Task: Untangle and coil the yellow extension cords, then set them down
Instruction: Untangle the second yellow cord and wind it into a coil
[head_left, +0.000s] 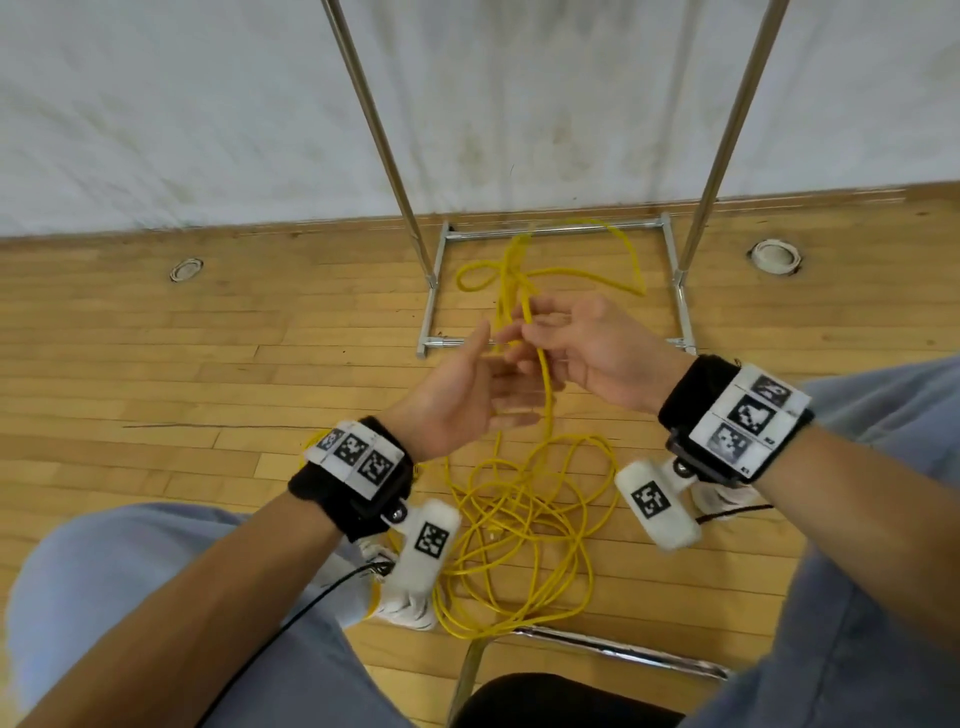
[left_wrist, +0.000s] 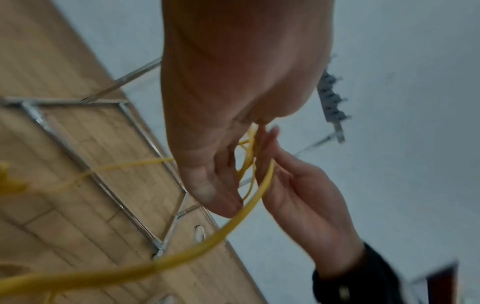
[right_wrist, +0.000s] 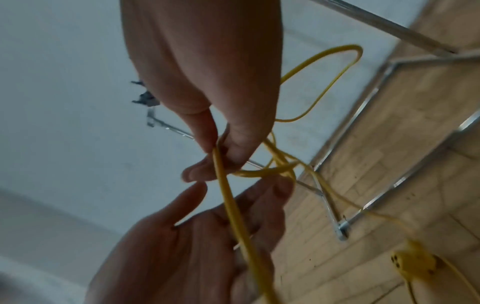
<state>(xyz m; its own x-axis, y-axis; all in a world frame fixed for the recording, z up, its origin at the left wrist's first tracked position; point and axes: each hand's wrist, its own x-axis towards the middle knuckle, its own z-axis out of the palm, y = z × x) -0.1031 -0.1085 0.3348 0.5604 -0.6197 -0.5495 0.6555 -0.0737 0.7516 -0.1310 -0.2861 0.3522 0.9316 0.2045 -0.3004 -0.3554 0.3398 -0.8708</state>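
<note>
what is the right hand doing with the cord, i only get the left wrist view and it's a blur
Observer: In the right wrist view, the right hand pinches the cord between thumb and forefinger.
Operator: ok is the left hand gripping it too
Observer: No. The left hand lies open with straight fingers, and the cord runs across them.
Operator: how much is left to sort
Observer: The head view shows a loose tangle on the floor below the hands, not coiled yet.
</note>
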